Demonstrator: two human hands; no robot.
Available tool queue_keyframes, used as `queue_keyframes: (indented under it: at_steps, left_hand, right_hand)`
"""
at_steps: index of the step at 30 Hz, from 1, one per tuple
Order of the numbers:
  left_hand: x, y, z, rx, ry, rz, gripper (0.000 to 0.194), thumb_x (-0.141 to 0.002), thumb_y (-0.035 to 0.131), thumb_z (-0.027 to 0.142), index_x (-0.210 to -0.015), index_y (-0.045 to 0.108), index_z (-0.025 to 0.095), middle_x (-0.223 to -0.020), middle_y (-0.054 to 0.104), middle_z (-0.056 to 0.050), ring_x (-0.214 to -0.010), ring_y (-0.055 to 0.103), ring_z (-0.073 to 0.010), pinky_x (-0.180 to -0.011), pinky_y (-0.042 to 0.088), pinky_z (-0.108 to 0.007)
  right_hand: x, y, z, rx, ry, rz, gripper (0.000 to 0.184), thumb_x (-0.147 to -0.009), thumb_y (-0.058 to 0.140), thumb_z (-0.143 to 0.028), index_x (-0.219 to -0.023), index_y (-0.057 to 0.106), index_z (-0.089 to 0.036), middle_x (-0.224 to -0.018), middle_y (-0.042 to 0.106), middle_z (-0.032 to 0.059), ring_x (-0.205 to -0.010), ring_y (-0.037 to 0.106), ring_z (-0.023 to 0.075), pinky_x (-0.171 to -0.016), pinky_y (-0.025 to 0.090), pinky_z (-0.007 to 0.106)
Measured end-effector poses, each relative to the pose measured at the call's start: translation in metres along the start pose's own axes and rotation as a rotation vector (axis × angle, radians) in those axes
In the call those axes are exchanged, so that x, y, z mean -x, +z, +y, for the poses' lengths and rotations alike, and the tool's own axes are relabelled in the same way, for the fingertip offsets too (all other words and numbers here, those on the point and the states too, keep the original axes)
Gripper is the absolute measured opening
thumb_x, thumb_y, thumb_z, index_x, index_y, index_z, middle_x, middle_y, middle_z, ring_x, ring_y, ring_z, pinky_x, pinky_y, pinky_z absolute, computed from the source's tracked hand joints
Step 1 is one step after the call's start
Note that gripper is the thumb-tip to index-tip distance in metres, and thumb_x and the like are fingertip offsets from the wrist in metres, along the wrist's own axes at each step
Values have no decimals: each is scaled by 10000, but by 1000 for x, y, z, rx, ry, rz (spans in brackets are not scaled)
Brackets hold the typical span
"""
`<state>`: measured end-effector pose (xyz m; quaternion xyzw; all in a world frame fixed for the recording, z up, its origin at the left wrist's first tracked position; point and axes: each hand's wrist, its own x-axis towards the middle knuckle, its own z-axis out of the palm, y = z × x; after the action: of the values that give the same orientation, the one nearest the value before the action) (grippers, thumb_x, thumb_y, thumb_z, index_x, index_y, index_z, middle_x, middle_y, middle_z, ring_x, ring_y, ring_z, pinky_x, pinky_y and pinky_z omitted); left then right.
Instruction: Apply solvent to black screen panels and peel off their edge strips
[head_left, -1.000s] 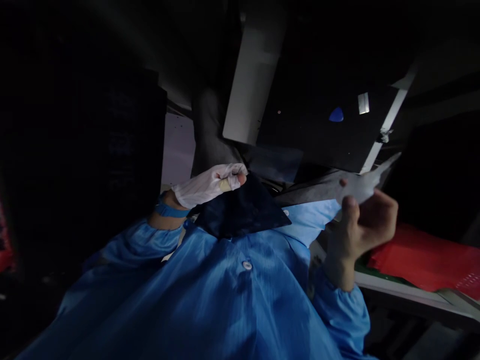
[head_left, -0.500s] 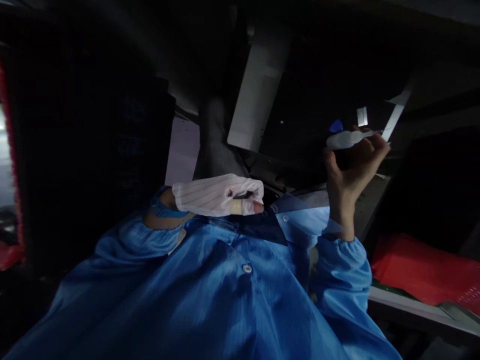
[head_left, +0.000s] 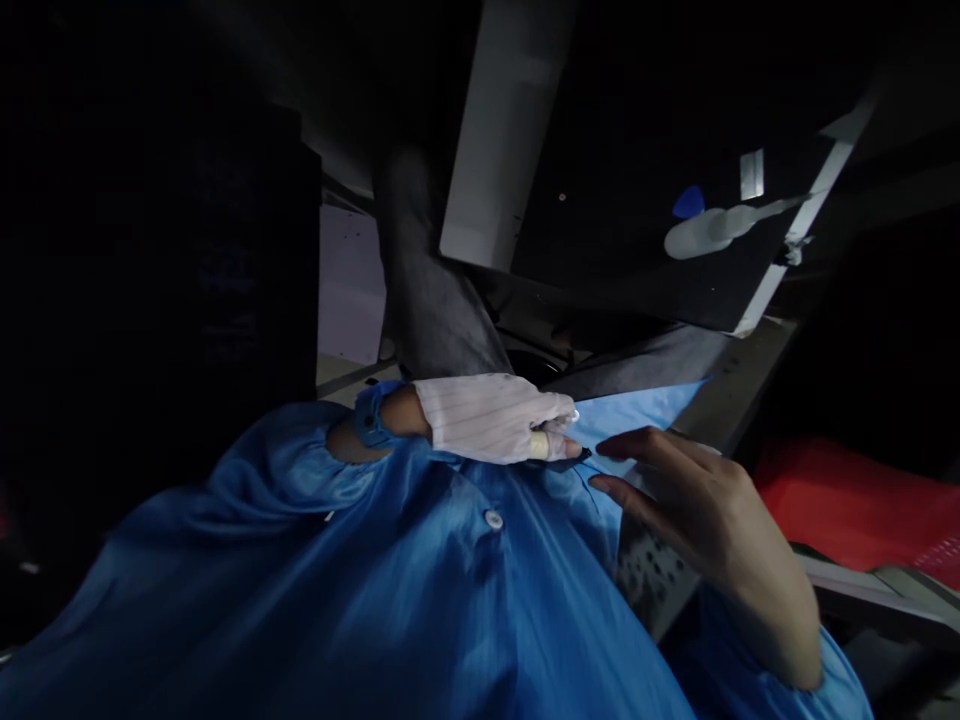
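My left hand [head_left: 495, 420], in a pale striped glove with a bare thumb tip and a yellowish band on the thumb, is closed in front of the blue smock [head_left: 450, 580]. A small dark piece [head_left: 585, 455] pokes out at the thumb tip; its kind is too small to tell. My bare right hand [head_left: 697, 500] is just to its right, thumb and forefinger apart with a gap between them and nothing seen in it. A translucent squeeze bottle [head_left: 701, 232] with a thin nozzle lies on the black work surface [head_left: 615, 240], away from both hands.
By the bottle are a blue piece [head_left: 688, 202] and a small silvery rectangle [head_left: 751, 174]. A grey panel [head_left: 502, 140] borders the black surface on the left. Red material [head_left: 855, 500] lies at the right. A dark box-like shape [head_left: 247, 270] stands on the left.
My right hand has left the squeeze bottle, which now lies on the black surface, and has come down beside my left hand. The left hand has shifted a little right in view.
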<state>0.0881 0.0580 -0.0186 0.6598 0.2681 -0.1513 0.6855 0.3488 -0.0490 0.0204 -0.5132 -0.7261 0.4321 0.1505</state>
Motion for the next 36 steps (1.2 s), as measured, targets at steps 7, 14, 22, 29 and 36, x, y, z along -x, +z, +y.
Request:
queue_keyframes:
  at_steps: [7,14,22,29,36]
  left_hand:
    - [-5,2,8,-34,-16,-34,396,-1125,704,156,-837,451,256,-664,522,50,-591,524,-199,-648,311,-372]
    - [-7,6,20,-115,-88,-114,397,-1153,707,153,-853,461,239,-772,565,36,-697,546,-194,-686,327,-343]
    - [-2,14,26,-192,-131,-139,433,-1185,695,185,-835,442,216,-712,497,67,-641,495,-147,-642,321,-305]
    - [4,24,15,-274,-58,-53,317,-1175,708,205,-887,576,188,-800,711,31,-687,666,-151,-631,390,-277]
    - [6,26,17,-277,-84,-84,265,-1209,687,327,-999,693,165,-960,840,-13,-800,790,-192,-665,448,-317]
  right_hand:
    - [13,27,-4,85,-95,163,55,-1202,681,-179,-1178,683,-229,-930,828,-19,-698,797,131,-657,582,236]
    - [21,29,-15,176,-105,163,119,-1220,682,-206,-1114,629,-218,-868,769,-33,-655,722,102,-643,505,260]
    - [29,48,-11,173,-144,237,194,-1231,633,-160,-1067,562,-235,-815,742,-23,-619,697,115,-630,486,280]
    - [31,66,-7,112,-137,328,189,-1243,610,-180,-1071,561,-242,-791,749,-19,-627,738,124,-605,530,257]
    - [32,78,-5,109,-151,408,191,-1240,606,-158,-1066,582,-234,-770,770,-2,-619,742,125,-601,544,257]
